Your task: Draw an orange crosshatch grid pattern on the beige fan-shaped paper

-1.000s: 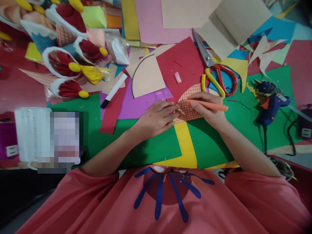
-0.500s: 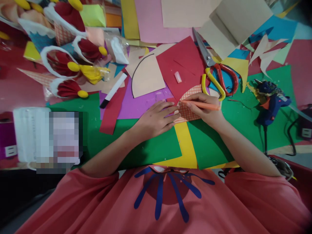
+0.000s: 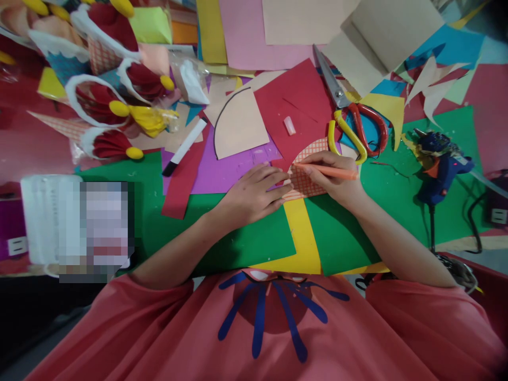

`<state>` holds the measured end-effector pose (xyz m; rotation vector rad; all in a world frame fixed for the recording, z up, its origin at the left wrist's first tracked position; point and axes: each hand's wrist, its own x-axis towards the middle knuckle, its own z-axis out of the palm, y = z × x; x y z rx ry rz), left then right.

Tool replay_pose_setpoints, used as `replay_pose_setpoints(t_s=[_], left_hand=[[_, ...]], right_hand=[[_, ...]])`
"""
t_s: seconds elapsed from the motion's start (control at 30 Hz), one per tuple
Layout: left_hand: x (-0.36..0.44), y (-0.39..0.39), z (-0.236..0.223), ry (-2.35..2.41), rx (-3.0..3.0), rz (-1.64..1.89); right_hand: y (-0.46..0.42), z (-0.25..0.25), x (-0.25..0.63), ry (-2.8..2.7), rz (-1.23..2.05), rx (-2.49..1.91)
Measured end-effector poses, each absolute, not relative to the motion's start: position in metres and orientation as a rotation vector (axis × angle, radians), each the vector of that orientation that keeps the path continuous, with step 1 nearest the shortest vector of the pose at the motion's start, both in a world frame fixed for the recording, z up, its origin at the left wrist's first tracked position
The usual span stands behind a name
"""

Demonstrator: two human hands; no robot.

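Observation:
My right hand (image 3: 337, 177) is closed around an orange marker (image 3: 331, 171), its tip on a peach foam piece (image 3: 311, 180) with an orange grid pattern and a curved upper edge. Flat beside it, my left hand (image 3: 257, 193) has its fingers stretched out, the fingertips resting on the piece's left side. Just above lies a red foam sheet (image 3: 293, 103) with a small pinkish-white bit (image 3: 289, 126) on it. To the upper left is a plain peach fan-shaped piece (image 3: 241, 127) with a black line along its curve. Part of the gridded piece is hidden under my hands.
Scissors (image 3: 339, 100) with yellow and red handles lie beyond my right hand. A blue glue gun (image 3: 442, 172) stands at the right with its cord. A white marker with a black cap (image 3: 185, 146) and several cone-shaped crafts (image 3: 99, 103) are on the left, near a blurred-out phone (image 3: 107, 225).
The orange marker's tip and my right hand have shifted very slightly along the gridded piece. My left hand stays nearly still.

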<state>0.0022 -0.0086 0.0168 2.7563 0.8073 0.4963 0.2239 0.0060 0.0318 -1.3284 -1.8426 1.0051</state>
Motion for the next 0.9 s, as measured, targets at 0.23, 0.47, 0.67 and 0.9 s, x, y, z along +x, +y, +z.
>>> replay_pose_setpoints(t_s=[0.23,0.47,0.67,0.9], left_hand=[[0.0028,-0.0077,0.0194,0.81,2.757,0.58],[0.0018,-0.0073,0.0184,0.807,2.748,0.612],[0.0016,-0.0073,0.0191,0.805,2.74,0.612],[0.0016,-0.0075,0.0185,0.822,2.699,0.58]], right_hand=[[0.0068,0.0315,0.2253,-1.86,1.031,-1.31],[0.0058,0.0326,0.2267,-1.846,1.155,-1.277],[0.0062,0.0334,0.2248,-1.845,1.065,-1.31],[0.0055,0.0328,0.2267,-1.853,1.197,-1.271]])
